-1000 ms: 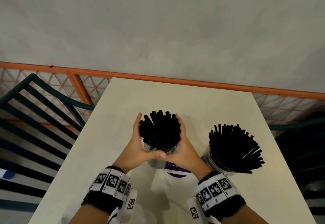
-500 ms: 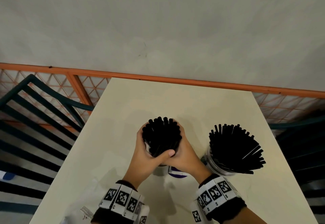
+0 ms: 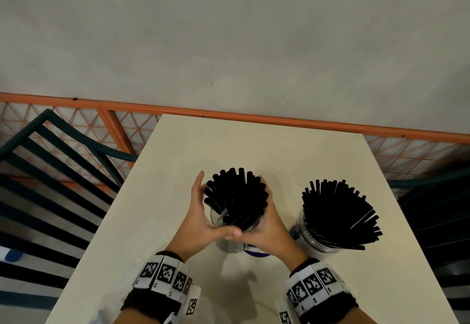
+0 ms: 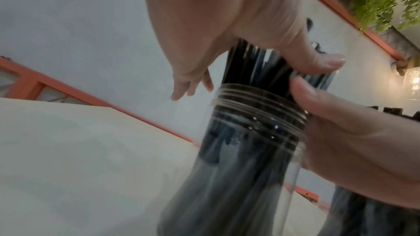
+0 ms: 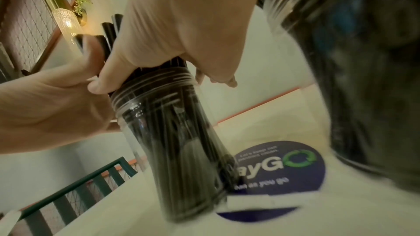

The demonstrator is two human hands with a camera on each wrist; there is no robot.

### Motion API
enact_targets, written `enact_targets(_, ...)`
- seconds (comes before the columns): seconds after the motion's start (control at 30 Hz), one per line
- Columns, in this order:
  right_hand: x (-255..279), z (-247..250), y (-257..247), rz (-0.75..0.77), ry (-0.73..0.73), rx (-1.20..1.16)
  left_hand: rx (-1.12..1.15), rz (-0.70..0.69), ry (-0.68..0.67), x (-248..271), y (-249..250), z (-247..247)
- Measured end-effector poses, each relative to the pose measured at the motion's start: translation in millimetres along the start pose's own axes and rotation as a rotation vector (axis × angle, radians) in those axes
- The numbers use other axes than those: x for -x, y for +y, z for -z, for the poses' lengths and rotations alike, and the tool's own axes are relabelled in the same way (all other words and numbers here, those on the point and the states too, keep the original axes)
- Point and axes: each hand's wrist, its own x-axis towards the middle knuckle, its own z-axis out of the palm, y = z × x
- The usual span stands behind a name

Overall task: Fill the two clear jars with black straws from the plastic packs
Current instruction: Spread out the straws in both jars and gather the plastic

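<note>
Your left hand (image 3: 197, 218) and right hand (image 3: 269, 224) cup the straws (image 3: 235, 196) above the jar (image 5: 172, 143), fingers loosely spread; the table sticker (image 5: 279, 166) reads "ayGO".

Table (image 3: 267, 145) runs away from the person to a railing (image 3: 254, 117) at its far edge; wall (image 3: 229, 31) behind the railing. Chair (image 3: 50, 171) off the table's left side. Two jars stand on the table, well apart. Left jar (image 3: 229, 242) sits near the table's middle, straw bundle (image 3: 236, 196) standing in it and rising above the mouth. Left hand (image 3: 201, 222) on the bundle's left, right hand (image 3: 269, 224) on its right, thumbs meeting on the near side just above the jar mouth. Right jar (image 3: 315, 242) stands to the right, its straws (image 3: 338, 211) fanning rightward. Round sticker (image 5: 279, 168) lies on the table at the left jar's base, seemingly partly under it.
</note>
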Motion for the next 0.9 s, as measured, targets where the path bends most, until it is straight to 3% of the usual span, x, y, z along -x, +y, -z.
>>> enact_targets(0.17, 36, -1, 26, -0.159, 0.074, 0.018, -0.178, 0.072, -0.038, 36, -9, 31)
enact_targets(0.37, 95, -25, 9, -0.117, 0.065, 0.333, -0.143, 0.051, 0.234, 94, 14, 75)
enact_targets(0.5, 128, -68, -26, 0.057, -0.349, 0.505, -0.015, -0.041, 0.49, 119, 39, 95)
enact_targets(0.57, 138, -90, -28, 0.105, -0.547, 0.611, 0.005, -0.073, 0.545, 130, 50, 96)
enact_targets(0.63, 141, -105, -20, 0.095, -0.626, 0.762, -0.041, -0.065, 0.53, 143, 56, 96)
enact_targets(0.77, 144, -111, -6, 0.186, -0.442, 0.872, -0.306, -0.038, 0.426, 182, 42, 95)
enact_targets(0.9, 144, -94, -17, 0.339, -0.245, 0.664, -0.535, -0.026, 0.267, 224, 14, 75)
